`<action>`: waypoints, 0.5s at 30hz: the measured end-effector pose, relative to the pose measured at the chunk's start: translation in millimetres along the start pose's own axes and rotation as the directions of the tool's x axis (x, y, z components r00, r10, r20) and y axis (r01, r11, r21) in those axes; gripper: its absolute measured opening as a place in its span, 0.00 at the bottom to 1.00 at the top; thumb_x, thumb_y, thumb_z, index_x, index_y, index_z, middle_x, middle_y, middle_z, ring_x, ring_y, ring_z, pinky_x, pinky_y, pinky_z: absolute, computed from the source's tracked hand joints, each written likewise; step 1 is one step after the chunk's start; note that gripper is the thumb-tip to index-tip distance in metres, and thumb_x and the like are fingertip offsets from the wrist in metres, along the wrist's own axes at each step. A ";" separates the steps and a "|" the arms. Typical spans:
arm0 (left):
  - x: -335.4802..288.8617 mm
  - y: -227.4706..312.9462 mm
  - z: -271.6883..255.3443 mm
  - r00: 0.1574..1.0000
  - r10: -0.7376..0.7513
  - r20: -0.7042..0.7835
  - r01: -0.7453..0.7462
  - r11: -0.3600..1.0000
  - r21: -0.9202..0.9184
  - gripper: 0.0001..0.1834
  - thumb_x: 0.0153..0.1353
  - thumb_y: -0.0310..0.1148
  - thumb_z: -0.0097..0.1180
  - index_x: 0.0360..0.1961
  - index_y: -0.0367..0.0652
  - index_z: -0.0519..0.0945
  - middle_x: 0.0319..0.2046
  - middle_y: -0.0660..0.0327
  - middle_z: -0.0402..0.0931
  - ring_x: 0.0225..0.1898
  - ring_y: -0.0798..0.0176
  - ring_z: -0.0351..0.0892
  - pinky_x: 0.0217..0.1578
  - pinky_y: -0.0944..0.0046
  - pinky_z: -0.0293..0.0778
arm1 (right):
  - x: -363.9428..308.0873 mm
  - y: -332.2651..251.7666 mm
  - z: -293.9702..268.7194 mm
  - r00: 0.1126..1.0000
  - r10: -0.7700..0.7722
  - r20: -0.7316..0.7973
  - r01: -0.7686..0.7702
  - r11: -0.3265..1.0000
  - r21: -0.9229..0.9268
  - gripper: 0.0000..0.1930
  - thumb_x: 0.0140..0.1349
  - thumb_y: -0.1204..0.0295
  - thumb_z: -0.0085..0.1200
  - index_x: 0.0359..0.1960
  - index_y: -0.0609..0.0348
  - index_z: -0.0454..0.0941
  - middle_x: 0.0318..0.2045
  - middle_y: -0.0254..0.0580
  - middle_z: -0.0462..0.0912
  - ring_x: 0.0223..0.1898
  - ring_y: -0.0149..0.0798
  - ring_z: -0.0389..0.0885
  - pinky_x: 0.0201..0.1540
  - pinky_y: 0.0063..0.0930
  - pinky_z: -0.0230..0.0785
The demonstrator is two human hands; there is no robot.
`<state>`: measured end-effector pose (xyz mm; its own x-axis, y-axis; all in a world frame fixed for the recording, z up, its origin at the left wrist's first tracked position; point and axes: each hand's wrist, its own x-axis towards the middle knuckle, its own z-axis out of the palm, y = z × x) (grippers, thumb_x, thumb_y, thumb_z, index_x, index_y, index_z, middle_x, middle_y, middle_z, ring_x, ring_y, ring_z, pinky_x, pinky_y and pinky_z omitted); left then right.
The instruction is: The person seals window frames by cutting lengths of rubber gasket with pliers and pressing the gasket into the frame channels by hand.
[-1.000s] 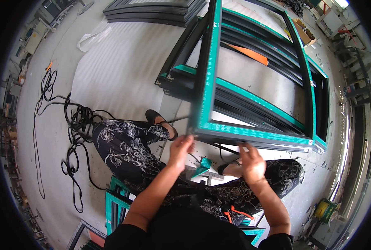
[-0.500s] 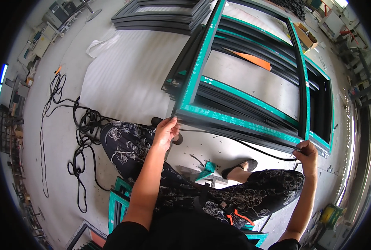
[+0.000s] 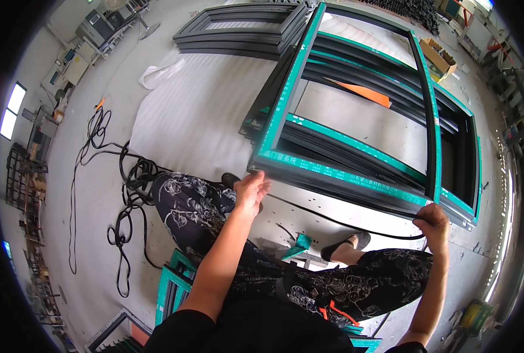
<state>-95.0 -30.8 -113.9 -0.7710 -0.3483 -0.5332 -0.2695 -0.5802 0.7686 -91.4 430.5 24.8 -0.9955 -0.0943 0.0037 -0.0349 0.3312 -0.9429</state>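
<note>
Right hand (image 3: 432, 222) now further right along frame (image 3: 344, 176), pinching strip (image 3: 391, 236); it sags beside near edge, apparently slack. Left hand (image 3: 252, 191) at corner, grip unclear.

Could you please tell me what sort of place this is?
Probably a frame-making workshop: dark frames lie stacked near white sheeting, frames with green strips are piled nearer, and black cord lies in loops on the floor.
</note>
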 end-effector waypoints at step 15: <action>-29.7 8.8 20.4 0.995 -0.064 0.082 0.067 0.997 -0.036 0.11 0.61 0.37 0.60 0.35 0.42 0.73 0.34 0.55 0.79 0.39 0.57 0.80 0.41 0.59 0.78 | 8.5 11.3 -1.2 0.907 0.290 0.306 -0.181 0.923 -0.338 0.07 0.61 0.75 0.54 0.30 0.68 0.79 0.21 0.35 0.78 0.24 0.27 0.74 0.29 0.23 0.69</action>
<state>-86.2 -10.5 -84.1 -0.7966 -0.2489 -0.5508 -0.3002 -0.6281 0.7179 -100.3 434.6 14.6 -0.8861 -0.2766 -0.3719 0.1185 0.6406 -0.7587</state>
